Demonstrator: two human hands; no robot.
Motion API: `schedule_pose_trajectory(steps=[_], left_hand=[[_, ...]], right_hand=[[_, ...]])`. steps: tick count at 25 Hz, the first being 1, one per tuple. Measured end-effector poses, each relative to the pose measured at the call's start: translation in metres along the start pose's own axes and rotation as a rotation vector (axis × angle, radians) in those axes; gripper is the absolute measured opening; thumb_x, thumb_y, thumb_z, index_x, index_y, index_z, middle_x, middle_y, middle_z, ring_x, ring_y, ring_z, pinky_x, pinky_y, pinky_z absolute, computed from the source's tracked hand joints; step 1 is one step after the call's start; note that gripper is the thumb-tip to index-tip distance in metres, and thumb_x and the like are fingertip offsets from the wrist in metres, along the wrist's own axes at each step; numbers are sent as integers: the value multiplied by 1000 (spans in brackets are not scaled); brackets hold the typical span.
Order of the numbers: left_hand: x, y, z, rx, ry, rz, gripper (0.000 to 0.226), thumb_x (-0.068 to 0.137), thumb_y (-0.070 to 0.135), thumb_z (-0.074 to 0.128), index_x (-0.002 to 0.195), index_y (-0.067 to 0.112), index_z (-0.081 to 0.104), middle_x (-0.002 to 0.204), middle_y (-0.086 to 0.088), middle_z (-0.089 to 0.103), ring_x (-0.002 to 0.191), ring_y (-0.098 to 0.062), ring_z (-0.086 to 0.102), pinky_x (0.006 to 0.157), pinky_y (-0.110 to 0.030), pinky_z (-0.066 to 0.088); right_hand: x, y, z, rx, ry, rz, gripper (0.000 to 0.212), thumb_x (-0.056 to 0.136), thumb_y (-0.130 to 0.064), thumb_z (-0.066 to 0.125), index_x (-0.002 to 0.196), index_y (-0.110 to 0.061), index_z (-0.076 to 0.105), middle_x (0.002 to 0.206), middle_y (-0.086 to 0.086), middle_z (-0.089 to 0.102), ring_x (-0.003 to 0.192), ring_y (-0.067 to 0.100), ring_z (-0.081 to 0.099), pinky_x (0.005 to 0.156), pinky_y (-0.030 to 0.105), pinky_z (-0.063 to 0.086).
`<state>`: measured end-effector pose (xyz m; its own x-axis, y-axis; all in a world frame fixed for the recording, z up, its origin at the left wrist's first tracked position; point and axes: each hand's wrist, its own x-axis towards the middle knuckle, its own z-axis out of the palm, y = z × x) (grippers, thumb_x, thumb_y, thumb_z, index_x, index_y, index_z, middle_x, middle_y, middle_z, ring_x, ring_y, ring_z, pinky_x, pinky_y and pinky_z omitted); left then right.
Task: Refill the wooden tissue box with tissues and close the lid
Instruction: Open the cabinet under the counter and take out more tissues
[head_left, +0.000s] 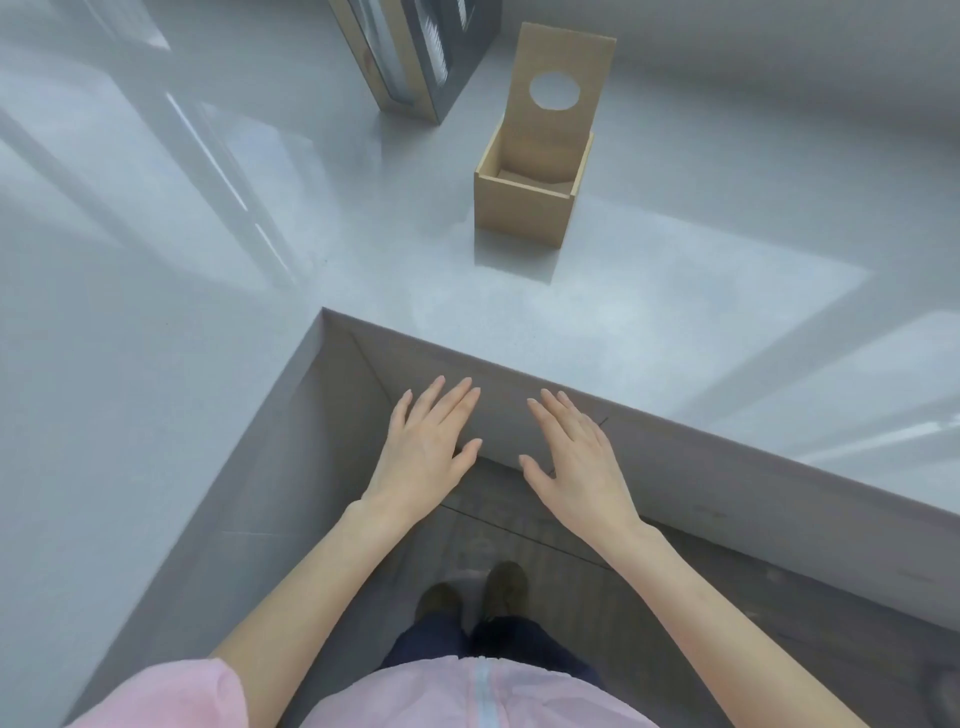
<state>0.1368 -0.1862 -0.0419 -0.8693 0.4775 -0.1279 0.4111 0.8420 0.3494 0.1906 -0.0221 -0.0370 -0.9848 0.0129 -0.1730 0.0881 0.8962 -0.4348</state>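
A square wooden tissue box (522, 210) stands on the grey countertop, far from me and slightly right of centre. Its lid (561, 78), with a round hole, is flipped up and leans back. Inside the box I see only bare wood. My left hand (428, 452) and my right hand (582, 460) hover side by side, palms down, fingers spread, below the counter's inner corner. Both hold nothing and are well short of the box. No tissues are visible.
The glossy grey L-shaped countertop (208, 312) wraps around me, its inner corner (323, 310) just beyond my hands. A tall dark box with a tan edge (415, 57) stands behind and left of the tissue box. Below are a dark floor and my shoes (472, 592).
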Motion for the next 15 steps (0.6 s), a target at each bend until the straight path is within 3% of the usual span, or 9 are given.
schedule_pose_trajectory(steps=[10, 12, 15], left_hand=[[31, -18, 42, 121, -131, 128, 54, 97, 26, 35, 146, 10, 20, 156, -2, 20, 145, -16, 13, 117, -34, 6], [39, -18, 57, 165, -90, 133, 57, 91, 23, 47, 142, 4, 29, 152, -10, 29, 142, -27, 23, 115, -41, 18], [48, -18, 80, 266, -12, 171, 64, 69, 20, 71, 126, -1, 51, 133, -16, 55, 124, -36, 50, 97, -50, 44]], right_hand=[[17, 15, 48, -69, -52, 92, 56, 93, -19, 45, 145, -9, 24, 156, 10, 20, 146, 22, 13, 118, 35, 14], [26, 26, 58, -136, -21, 97, 58, 87, -13, 53, 140, -5, 33, 151, 17, 29, 142, 30, 24, 114, 42, 24], [35, 38, 75, -244, 86, 102, 62, 71, -8, 68, 129, -1, 47, 133, 21, 52, 125, 37, 48, 103, 48, 40]])
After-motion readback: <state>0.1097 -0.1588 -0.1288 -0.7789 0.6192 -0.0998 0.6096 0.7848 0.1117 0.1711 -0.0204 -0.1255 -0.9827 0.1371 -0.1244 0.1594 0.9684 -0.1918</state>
